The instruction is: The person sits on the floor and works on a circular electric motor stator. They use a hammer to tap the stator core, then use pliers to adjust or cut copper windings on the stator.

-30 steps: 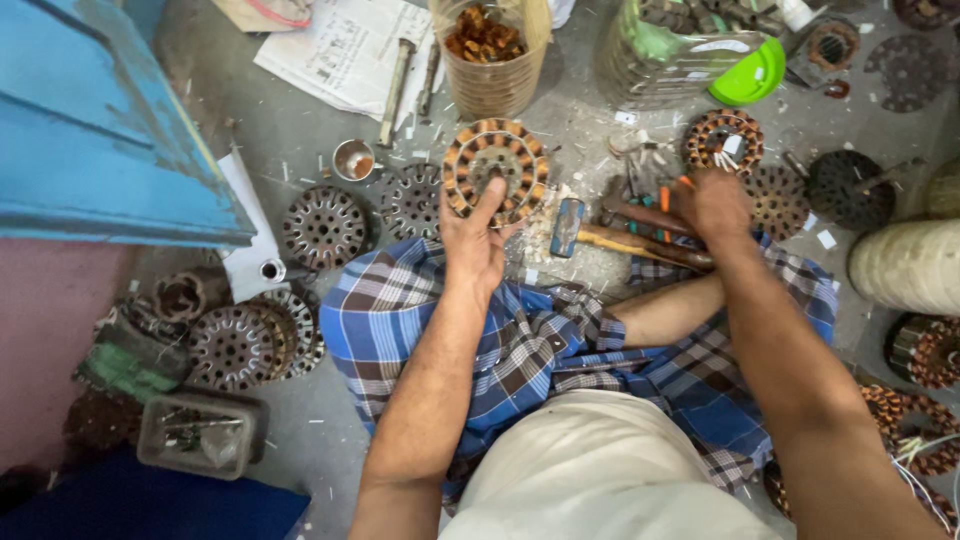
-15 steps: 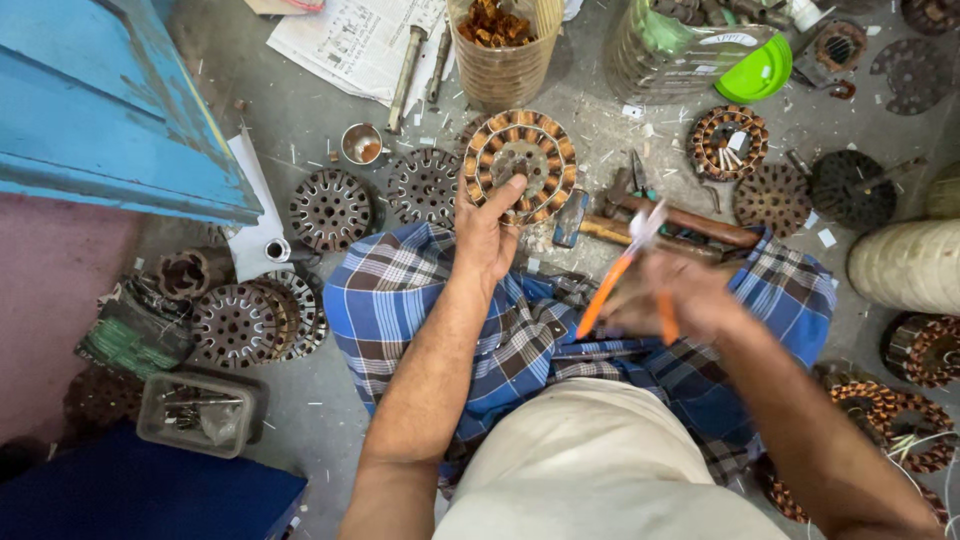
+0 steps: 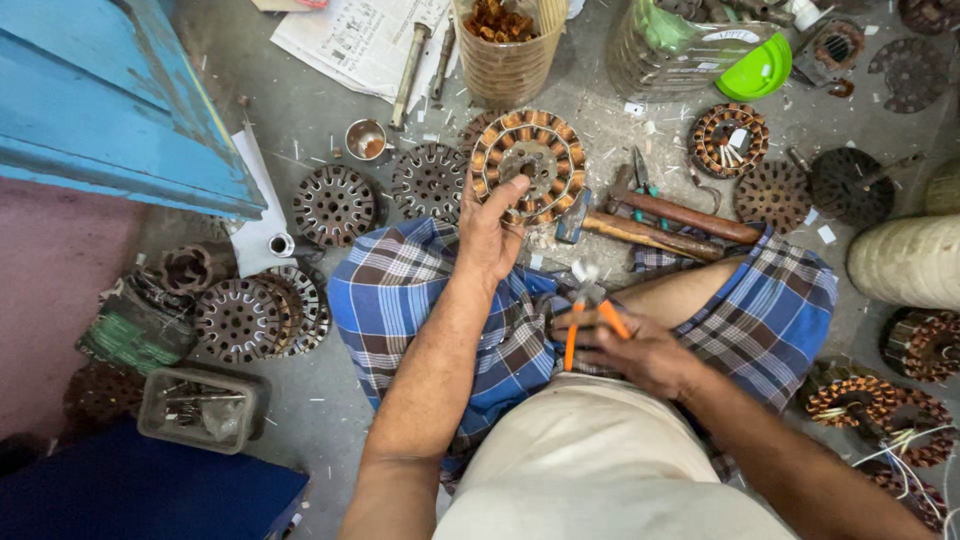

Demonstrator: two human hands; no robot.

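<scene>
I sit cross-legged on a concrete floor in a blue checked cloth. My left hand grips the near rim of a round motor stator with copper windings, which stands tilted on the floor beyond my knee. My right hand is shut on a pair of orange-handled pliers over my lap, jaws pointing away from me towards the stator. The two hands are apart.
Bare slotted stator cores lie to the left. A wooden-handled hammer lies on the right, near more wound stators. A tub of copper scrap, a blue wooden panel and a tray of small parts surround me.
My right hand left the tools on the floor at the right and came back to my lap holding the orange-handled pliers. The left hand kept its hold on the stator.
</scene>
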